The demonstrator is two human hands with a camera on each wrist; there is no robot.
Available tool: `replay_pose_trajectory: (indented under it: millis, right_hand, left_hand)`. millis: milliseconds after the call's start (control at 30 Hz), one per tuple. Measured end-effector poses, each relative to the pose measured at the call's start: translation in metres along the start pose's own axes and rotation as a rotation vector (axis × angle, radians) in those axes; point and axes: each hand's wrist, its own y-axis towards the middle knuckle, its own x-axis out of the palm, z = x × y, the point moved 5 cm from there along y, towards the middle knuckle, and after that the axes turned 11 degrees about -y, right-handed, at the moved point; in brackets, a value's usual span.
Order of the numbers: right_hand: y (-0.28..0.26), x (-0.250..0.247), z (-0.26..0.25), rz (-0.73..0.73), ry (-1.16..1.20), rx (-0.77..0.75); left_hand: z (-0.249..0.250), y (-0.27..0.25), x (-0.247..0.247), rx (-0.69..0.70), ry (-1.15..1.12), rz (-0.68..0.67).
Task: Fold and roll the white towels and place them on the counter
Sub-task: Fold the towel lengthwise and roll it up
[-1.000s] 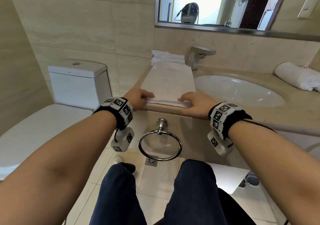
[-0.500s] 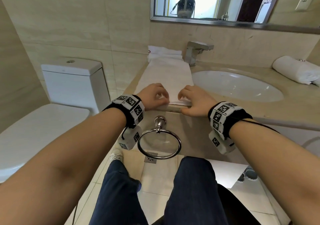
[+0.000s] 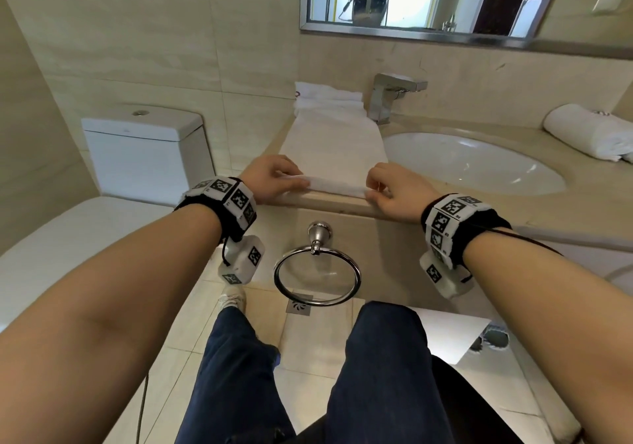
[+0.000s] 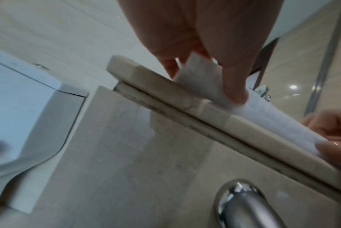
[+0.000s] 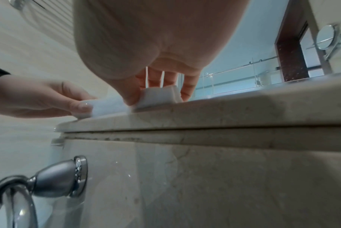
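both left hand (image 3: pixel 270 178) and right hand (image 3: pixel 390 190) pinch the towel (image 3: pixel 334 149), its rolled edge hiding fingertips.

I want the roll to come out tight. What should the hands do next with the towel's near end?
Probably roll it away toward the faucet: left hand and right hand pinch the towel, whose near end is just turned over; the rest lies flat.

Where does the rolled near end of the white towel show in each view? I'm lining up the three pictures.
Head: rolled near end of the white towel, centre, at the counter's front edge.
Left wrist: upper right, running diagonally down along the edge.
Right wrist: centre-left, on the counter top.
Shared landmark: chrome towel ring mount.
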Motion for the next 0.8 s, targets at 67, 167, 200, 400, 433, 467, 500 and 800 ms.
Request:
replay_pose_trajectory:
  millis: [67,167,200,400,433,467,500,800]
  right_hand:
    - [0.001,0.001,0.004,-0.007,0.087,0.069]
    - [-0.001,0.003,0.013,-0.023,0.230,0.183]
    - [-0.002,0.003,0.015,-0.027,0.252,0.201]
    - [0.007,0.010,0.021,-0.128,0.220,0.260]
    - [0.010,0.011,0.022,-0.149,0.210,0.272]
    - [0.013,0.011,0.022,-0.166,0.205,0.281]
    - [0.016,0.011,0.022,-0.177,0.204,0.290]
    - [0.026,0.007,0.026,-0.038,0.022,0.406]
  left_hand:
    - [-0.007,-0.001,-0.010,-0.059,-0.046,0.061]
    - [-0.017,-0.003,-0.017,-0.105,-0.068,0.110]
    - [-0.019,-0.003,-0.017,-0.117,-0.090,0.124]
    - [-0.023,0.006,-0.011,-0.172,-0.055,0.098]
    - [-0.023,0.007,-0.009,-0.173,-0.042,0.086]
    - [-0.023,0.008,-0.009,-0.175,-0.028,0.077]
    - [-0.022,0.009,-0.008,-0.178,-0.010,0.077]
    - [-0.002,0.010,-0.001,-0.027,0.251,0.200]
